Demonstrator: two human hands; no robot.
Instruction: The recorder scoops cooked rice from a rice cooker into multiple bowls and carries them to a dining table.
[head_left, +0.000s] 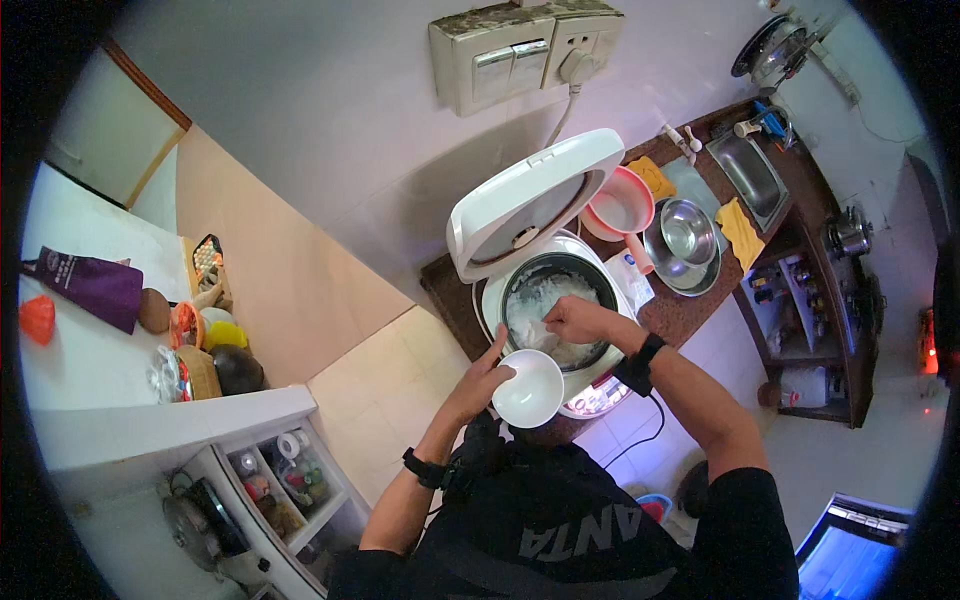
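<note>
A white rice cooker (491, 311) stands on the counter, its lid (540, 176) raised toward the wall. White rice (559, 289) lies in its dark inner pot (600, 277). My right hand (581, 321) reaches over the pot and grips a pale rice paddle (538, 337), whose blade is down at the rice. At the cooker's near left edge, my left hand (480, 379) holds a white bowl (529, 394) by its rim, with the thumb pointing up. The inside of the bowl shows no food.
Right of the cooker are a pink long-handled pot (619, 202), stacked metal bowls (686, 232), yellow cloths (741, 232) and a sink (750, 176). A plug (577, 67) with a cord sits in the wall socket above. Left stands a white surface (90, 367) with fruit and bags.
</note>
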